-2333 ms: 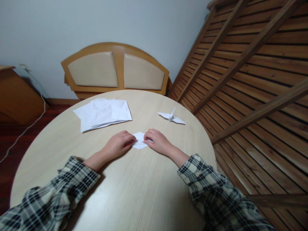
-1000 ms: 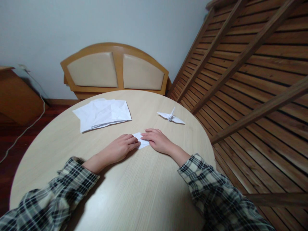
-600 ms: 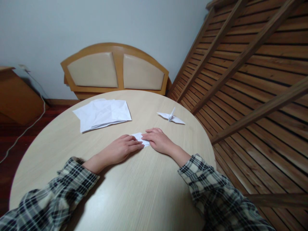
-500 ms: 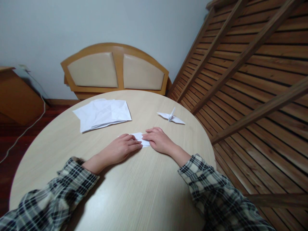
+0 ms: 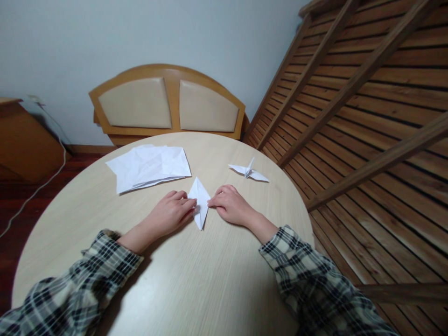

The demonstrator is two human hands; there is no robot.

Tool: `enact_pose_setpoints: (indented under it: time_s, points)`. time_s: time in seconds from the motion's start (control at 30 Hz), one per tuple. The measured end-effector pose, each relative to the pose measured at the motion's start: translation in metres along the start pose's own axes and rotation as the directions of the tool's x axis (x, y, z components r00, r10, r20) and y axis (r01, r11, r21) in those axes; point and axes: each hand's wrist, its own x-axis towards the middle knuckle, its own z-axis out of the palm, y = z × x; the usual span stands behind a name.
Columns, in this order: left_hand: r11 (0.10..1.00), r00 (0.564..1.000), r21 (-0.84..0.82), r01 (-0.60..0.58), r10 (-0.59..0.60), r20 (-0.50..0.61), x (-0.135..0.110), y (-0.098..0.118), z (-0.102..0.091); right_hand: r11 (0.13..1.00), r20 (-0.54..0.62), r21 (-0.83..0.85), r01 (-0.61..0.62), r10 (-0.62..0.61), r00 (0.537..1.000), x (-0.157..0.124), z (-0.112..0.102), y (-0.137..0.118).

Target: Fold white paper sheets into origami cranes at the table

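Observation:
A small white folded paper [image 5: 199,201], now a long diamond shape, lies on the round pale wooden table [image 5: 196,280] between my hands. My left hand [image 5: 170,214] pinches its left edge with curled fingers. On the other side, the fingertips of my right hand [image 5: 229,206] are closed on the paper's right edge. Both forearms in plaid sleeves rest on the table.
A finished white paper crane [image 5: 249,171] sits at the far right of the table. A stack of creased white sheets [image 5: 150,165] lies at the far left. A wooden chair back [image 5: 168,105] stands behind the table; a slatted wooden frame [image 5: 367,116] leans at the right.
The folded paper has been opened out from a small flat piece under my fingers into a long diamond pointing away and toward me. My hands have moved slightly apart to its two sides.

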Motion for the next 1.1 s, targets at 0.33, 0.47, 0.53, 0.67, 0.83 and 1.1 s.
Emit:
enact_pose_setpoints:
  time_s: [0.33, 0.47, 0.53, 0.67, 0.83, 1.1]
  points:
    - [0.980, 0.985, -0.121, 0.157, -0.148, 0.085, 0.002, 0.007, -0.003, 0.991, 0.001, 0.115, 0.069, -0.070, 0.998, -0.002, 0.004, 0.001]
    - [0.977, 0.991, -0.173, 0.124, -0.111, 0.079, 0.001, 0.009, 0.000, 0.988, -0.029, 0.136, 0.076, -0.073, 0.997, -0.001, 0.007, 0.002]
    - [0.975, 0.995, -0.201, 0.093, -0.082, 0.063, 0.000, 0.008, 0.003, 0.989, -0.053, 0.126, 0.070, -0.064, 0.997, -0.001, 0.007, 0.003]
    - [0.973, 0.998, -0.230, 0.035, -0.023, 0.056, -0.002, 0.005, 0.006, 0.996, -0.092, 0.078, 0.036, -0.028, 0.995, -0.001, 0.007, 0.007]
    - [0.973, 0.998, -0.229, -0.001, 0.015, 0.059, -0.003, 0.004, 0.007, 0.999, -0.074, 0.027, -0.027, 0.029, 0.997, -0.002, 0.007, 0.009]
    - [0.967, 0.995, -0.254, 0.012, 0.013, 0.095, -0.002, 0.003, 0.006, 1.000, -0.052, 0.021, -0.021, 0.022, 0.998, -0.004, 0.007, 0.010]
